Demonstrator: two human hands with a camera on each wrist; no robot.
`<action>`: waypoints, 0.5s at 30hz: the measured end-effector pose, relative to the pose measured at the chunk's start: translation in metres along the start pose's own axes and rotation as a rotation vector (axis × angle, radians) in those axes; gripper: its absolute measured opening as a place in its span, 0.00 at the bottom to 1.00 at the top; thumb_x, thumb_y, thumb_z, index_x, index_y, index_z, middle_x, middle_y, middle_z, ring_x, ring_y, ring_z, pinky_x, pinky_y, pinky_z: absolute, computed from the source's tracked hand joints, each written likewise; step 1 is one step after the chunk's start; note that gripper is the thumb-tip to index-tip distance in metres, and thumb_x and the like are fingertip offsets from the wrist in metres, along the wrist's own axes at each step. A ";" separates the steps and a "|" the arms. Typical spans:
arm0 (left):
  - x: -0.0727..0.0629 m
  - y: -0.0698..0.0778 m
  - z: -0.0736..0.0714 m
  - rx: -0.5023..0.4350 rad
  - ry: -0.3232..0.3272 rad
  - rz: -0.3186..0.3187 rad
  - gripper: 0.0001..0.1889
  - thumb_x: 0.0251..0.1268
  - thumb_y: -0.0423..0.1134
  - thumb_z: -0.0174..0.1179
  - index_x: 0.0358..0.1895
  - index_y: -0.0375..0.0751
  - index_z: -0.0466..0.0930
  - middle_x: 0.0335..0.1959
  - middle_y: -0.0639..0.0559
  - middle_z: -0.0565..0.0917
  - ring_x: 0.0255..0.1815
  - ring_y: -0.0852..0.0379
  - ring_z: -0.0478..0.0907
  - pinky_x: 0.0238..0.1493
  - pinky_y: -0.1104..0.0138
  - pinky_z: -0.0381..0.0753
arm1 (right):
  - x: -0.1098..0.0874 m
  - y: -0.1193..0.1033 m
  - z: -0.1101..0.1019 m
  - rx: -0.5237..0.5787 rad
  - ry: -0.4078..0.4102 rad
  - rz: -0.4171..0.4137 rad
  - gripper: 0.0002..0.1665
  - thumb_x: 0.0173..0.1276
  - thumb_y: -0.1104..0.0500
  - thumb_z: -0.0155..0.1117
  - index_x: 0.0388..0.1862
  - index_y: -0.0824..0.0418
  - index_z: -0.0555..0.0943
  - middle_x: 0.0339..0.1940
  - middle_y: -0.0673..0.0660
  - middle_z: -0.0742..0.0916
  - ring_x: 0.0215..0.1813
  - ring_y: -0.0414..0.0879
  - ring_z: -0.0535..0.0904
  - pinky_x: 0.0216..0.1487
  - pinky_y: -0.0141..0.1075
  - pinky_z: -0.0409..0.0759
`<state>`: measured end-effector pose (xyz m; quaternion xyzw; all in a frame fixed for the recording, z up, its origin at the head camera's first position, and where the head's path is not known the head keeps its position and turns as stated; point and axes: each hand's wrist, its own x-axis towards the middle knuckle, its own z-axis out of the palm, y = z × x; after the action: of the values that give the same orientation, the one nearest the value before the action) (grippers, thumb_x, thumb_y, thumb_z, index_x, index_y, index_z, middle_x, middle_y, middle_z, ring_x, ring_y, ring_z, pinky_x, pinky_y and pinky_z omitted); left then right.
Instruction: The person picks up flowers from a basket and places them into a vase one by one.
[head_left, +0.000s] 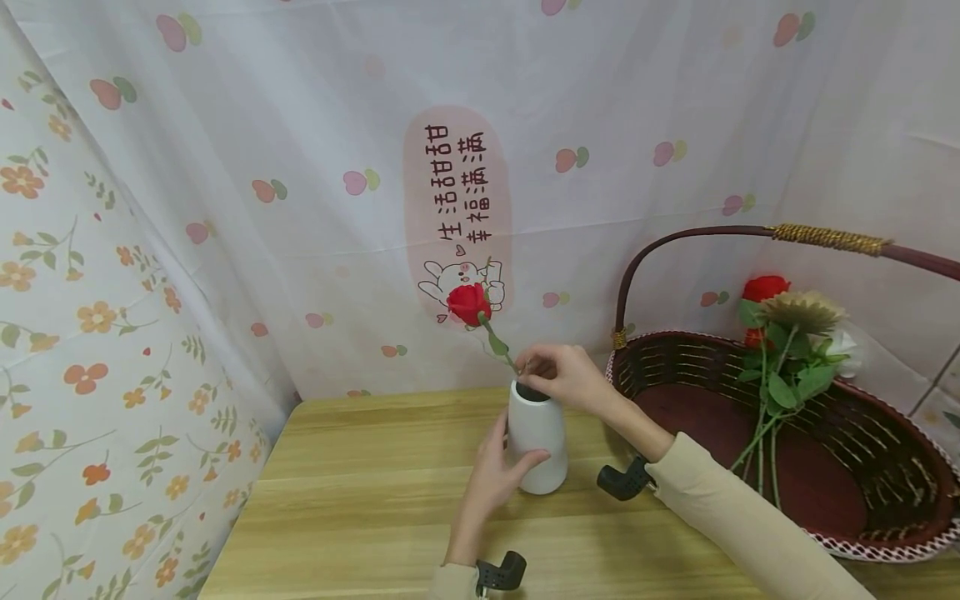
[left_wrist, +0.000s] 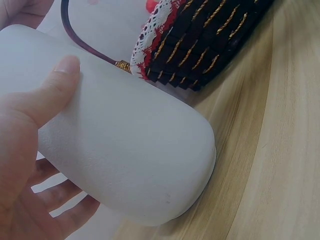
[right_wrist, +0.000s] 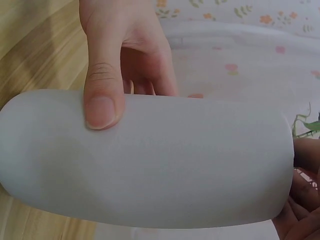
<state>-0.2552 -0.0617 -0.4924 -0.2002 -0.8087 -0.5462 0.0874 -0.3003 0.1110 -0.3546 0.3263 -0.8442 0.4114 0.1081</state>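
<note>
A white vase (head_left: 537, 437) stands upright on the wooden table. My left hand (head_left: 493, 467) grips its side, the thumb across the front and the fingers round the far side, as the left wrist view also shows. A red rose (head_left: 469, 304) with a green stem leans to the left out of the vase's mouth. At the rim, my right hand (head_left: 572, 377) pinches the stem between thumb and fingertips. The stem's lower end is hidden in the vase. In the right wrist view only part of my right hand (right_wrist: 302, 200) shows, beside the rim.
A dark woven basket (head_left: 892, 517) with a tall handle (head_left: 675, 237) stands at the right, holding red roses (head_left: 765, 288), a beige flower (head_left: 804, 312) and a white one. A patterned curtain (head_left: 300, 250) hangs behind the wooden table (head_left: 360, 475).
</note>
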 end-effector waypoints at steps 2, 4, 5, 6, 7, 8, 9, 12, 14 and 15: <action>0.000 0.001 0.000 -0.004 -0.001 0.004 0.44 0.65 0.54 0.69 0.79 0.47 0.56 0.70 0.48 0.71 0.68 0.48 0.71 0.64 0.48 0.75 | 0.000 0.000 0.000 -0.014 -0.003 -0.017 0.07 0.65 0.68 0.71 0.40 0.61 0.85 0.32 0.52 0.88 0.32 0.42 0.85 0.37 0.36 0.85; 0.001 0.001 0.000 -0.007 -0.001 0.011 0.44 0.65 0.54 0.68 0.79 0.47 0.56 0.70 0.48 0.71 0.68 0.48 0.71 0.63 0.48 0.75 | 0.000 -0.001 0.001 -0.026 -0.007 -0.025 0.07 0.65 0.68 0.71 0.41 0.61 0.85 0.32 0.52 0.88 0.32 0.42 0.84 0.37 0.36 0.85; 0.001 0.001 0.000 -0.010 0.000 0.012 0.44 0.65 0.54 0.68 0.79 0.47 0.56 0.70 0.48 0.71 0.68 0.48 0.71 0.63 0.47 0.75 | 0.000 -0.002 0.001 -0.030 -0.009 -0.028 0.07 0.65 0.68 0.71 0.41 0.61 0.85 0.32 0.52 0.88 0.32 0.42 0.84 0.37 0.36 0.85; 0.001 0.001 0.000 -0.011 0.001 0.013 0.44 0.65 0.54 0.68 0.79 0.47 0.56 0.70 0.48 0.71 0.67 0.47 0.71 0.63 0.47 0.75 | 0.000 -0.003 0.001 -0.035 -0.011 -0.030 0.07 0.65 0.68 0.71 0.41 0.61 0.85 0.32 0.52 0.88 0.32 0.42 0.84 0.37 0.37 0.85; 0.001 0.001 0.000 -0.013 0.000 0.009 0.44 0.65 0.54 0.69 0.79 0.47 0.56 0.70 0.48 0.71 0.67 0.48 0.71 0.64 0.48 0.75 | 0.000 -0.003 0.001 -0.039 -0.013 -0.033 0.08 0.65 0.68 0.71 0.42 0.62 0.85 0.32 0.52 0.88 0.32 0.42 0.84 0.37 0.37 0.85; 0.001 0.001 0.000 -0.013 0.000 0.009 0.44 0.65 0.54 0.69 0.79 0.47 0.56 0.70 0.48 0.71 0.67 0.47 0.71 0.64 0.47 0.75 | 0.000 -0.004 0.001 -0.044 -0.016 -0.035 0.09 0.65 0.68 0.71 0.43 0.62 0.85 0.32 0.52 0.88 0.32 0.42 0.84 0.37 0.37 0.85; 0.001 0.001 0.000 -0.013 0.001 0.008 0.44 0.65 0.54 0.68 0.79 0.47 0.56 0.70 0.48 0.72 0.67 0.48 0.72 0.63 0.47 0.75 | 0.000 -0.004 0.001 -0.046 -0.019 -0.037 0.10 0.65 0.68 0.71 0.45 0.62 0.84 0.32 0.53 0.88 0.32 0.42 0.84 0.37 0.37 0.86; 0.001 0.001 0.000 -0.010 0.002 0.009 0.44 0.65 0.54 0.69 0.78 0.46 0.57 0.69 0.48 0.72 0.67 0.47 0.72 0.63 0.47 0.75 | 0.000 -0.005 0.002 -0.057 -0.024 -0.044 0.16 0.65 0.69 0.71 0.51 0.64 0.82 0.32 0.53 0.89 0.33 0.43 0.86 0.37 0.38 0.86; 0.001 0.000 0.000 -0.003 0.003 0.018 0.43 0.65 0.54 0.68 0.78 0.46 0.57 0.69 0.47 0.72 0.67 0.47 0.72 0.63 0.47 0.76 | -0.001 -0.004 0.002 -0.063 -0.024 -0.051 0.20 0.64 0.69 0.71 0.55 0.64 0.80 0.33 0.54 0.89 0.33 0.44 0.86 0.37 0.38 0.87; 0.001 0.000 0.000 -0.003 0.003 0.020 0.43 0.65 0.54 0.68 0.78 0.46 0.57 0.69 0.47 0.72 0.67 0.46 0.72 0.62 0.47 0.76 | -0.001 -0.003 0.002 -0.062 -0.025 -0.055 0.22 0.64 0.69 0.71 0.56 0.65 0.79 0.33 0.54 0.89 0.34 0.44 0.87 0.38 0.38 0.87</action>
<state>-0.2557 -0.0619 -0.4922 -0.2077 -0.8056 -0.5469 0.0939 -0.2972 0.1080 -0.3544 0.3511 -0.8484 0.3780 0.1190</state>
